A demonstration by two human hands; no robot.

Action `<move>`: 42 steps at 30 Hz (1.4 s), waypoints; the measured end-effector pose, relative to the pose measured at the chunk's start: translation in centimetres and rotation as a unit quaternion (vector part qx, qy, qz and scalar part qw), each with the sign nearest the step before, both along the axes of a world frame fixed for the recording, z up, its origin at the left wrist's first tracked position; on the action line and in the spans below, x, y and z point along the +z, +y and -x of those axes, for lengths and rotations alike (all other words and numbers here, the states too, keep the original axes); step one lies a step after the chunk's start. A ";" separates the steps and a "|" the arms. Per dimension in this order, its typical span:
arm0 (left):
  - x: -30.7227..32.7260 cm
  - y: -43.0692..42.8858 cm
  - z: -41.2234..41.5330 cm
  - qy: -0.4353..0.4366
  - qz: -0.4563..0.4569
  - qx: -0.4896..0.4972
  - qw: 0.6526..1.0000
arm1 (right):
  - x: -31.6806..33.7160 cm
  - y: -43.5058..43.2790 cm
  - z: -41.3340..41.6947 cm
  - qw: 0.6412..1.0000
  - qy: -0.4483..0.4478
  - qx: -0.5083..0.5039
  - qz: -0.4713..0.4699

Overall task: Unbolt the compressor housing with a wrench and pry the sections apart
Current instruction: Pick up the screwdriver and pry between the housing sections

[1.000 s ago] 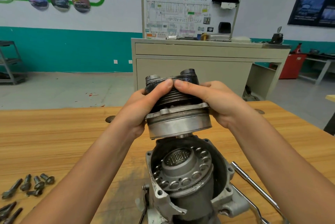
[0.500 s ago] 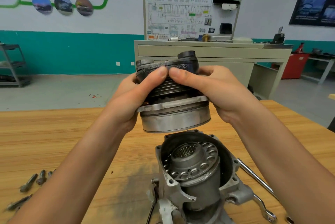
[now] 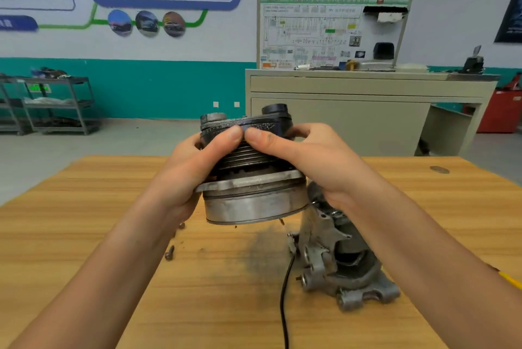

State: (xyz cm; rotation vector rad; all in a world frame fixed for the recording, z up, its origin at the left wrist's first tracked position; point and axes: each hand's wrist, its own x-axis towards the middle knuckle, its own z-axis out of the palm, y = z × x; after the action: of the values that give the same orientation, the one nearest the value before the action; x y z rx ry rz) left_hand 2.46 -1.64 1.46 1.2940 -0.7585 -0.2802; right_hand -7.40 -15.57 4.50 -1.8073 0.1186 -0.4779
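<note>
Wood, pale and streaked, fills the bottom of the frame: the table (image 3: 84,249) carries a dark greasy smear at its middle. A thin black cable (image 3: 284,292) runs up from the bottom edge toward the lower section (image 3: 339,266) of the compressor. This grey cast-metal body with its mounting ears stands on the table at lower right of centre. 1 loose bolt (image 3: 169,252) lies left of the smear. No wrench shows.

Above these, at the centre of the frame, both hands hold the upper section (image 3: 254,201) in the air. The left hand (image 3: 183,179) wraps its left side and the right hand (image 3: 313,162) its right side. The 2 thumbs meet on the dark ribbed top, and the fingers curl round the back, so the grip is closed firmly on the part from both sides. Its long axis stands roughly upright, tipped a little, with the wide silver rim facing down. It hangs up and to the left of the lower section and looks clear of it, so the 2 sections seem already parted.

The coming move is probably to set the lifted piece down. Bare wood lies straight below it and to the left, on the left hand's side, while the lower section sits under the right wrist.

Beyond the table, a beige cabinet (image 3: 353,111) holds a wiring board (image 3: 324,35) at upper right. A shelf cart (image 3: 56,102) stands at far left and a red bin (image 3: 505,111) at the right edge.
</note>
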 end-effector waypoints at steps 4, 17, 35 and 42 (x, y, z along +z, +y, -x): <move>-2.4 3.3 0.7 0.028 -0.035 0.017 0.999 | -2.5 3.1 0.0 0.999 0.033 0.012 -0.020; -9.1 5.9 -1.0 0.142 -0.109 0.023 0.984 | -9.6 5.6 -2.2 0.981 0.166 -0.001 -0.099; -6.2 1.9 -5.9 -0.048 -0.354 0.110 0.928 | -11.2 5.8 -3.2 0.990 0.129 -0.058 -0.027; -5.9 1.1 -6.3 -0.059 -0.367 0.093 0.924 | -11.4 5.8 -3.5 0.986 0.154 -0.061 0.033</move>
State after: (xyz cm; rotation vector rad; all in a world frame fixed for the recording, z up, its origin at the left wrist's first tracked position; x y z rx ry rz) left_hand 8.79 -0.52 -4.46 2.0983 -0.6415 -0.3508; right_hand -3.85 -9.74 -6.88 -1.9369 0.4326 -0.2863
